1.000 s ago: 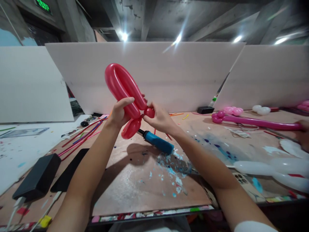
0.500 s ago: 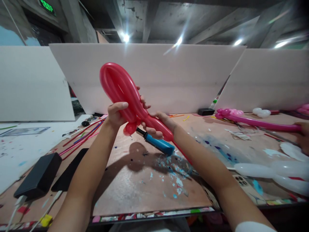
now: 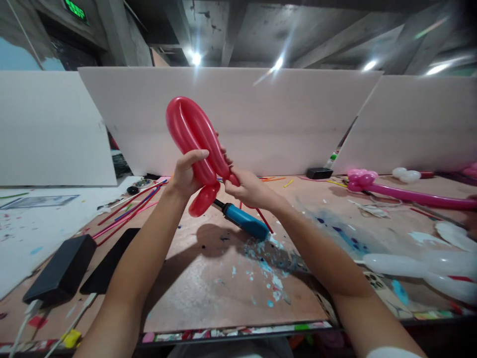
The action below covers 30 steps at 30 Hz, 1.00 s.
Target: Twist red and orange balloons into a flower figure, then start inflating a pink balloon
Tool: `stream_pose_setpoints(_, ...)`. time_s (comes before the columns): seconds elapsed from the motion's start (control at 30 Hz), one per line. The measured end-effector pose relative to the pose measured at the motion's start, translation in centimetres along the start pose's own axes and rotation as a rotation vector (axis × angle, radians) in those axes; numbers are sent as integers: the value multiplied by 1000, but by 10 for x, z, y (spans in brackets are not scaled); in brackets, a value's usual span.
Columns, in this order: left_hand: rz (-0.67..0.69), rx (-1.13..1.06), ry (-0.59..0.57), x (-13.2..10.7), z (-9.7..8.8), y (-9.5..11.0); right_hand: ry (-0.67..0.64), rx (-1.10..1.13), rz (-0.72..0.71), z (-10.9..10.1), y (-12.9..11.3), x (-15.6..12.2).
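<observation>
I hold a twisted red balloon [image 3: 192, 132] up over the table. It has a long folded loop pointing up-left and a short bubble hanging below. My left hand [image 3: 186, 175] is closed round the base of the loop. My right hand [image 3: 249, 190] is closed on the balloon's other end just right of the twist, and the thin uninflated red tail runs down from it. A blue hand pump [image 3: 244, 221] lies on the table right below my hands.
Several loose thin balloons [image 3: 128, 209] lie at left beside a black box [image 3: 61, 273] and a dark phone [image 3: 108, 266]. White balloons [image 3: 421, 266] and a long pink balloon [image 3: 406, 194] lie at right. White partition boards [image 3: 261, 119] stand behind the paint-stained table [image 3: 223, 283].
Half a second ago my right hand lay along a stretched segment lower down; it has come back up to the twist, and the short bubble hangs below my left hand again.
</observation>
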<state>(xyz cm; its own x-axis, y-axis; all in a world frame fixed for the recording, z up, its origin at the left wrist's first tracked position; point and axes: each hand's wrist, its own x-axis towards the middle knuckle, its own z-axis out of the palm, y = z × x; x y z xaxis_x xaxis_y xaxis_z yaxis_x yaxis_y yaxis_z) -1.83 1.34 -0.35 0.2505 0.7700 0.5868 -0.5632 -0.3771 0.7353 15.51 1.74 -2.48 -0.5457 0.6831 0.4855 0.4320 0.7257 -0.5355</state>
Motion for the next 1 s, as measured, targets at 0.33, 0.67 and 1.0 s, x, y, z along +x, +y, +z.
stream_pose_setpoints(0.33,20,15,31,3,-1,-4,299,-327,-99,17,-4,-4)
stream_pose_setpoints(0.67,34,-36,-41,-3,-15,4,-346,935,407,-5,1,0)
stream_pose_setpoints(1.0,47,-72,-124,-8,-8,7,-856,1465,204,15,26,0)
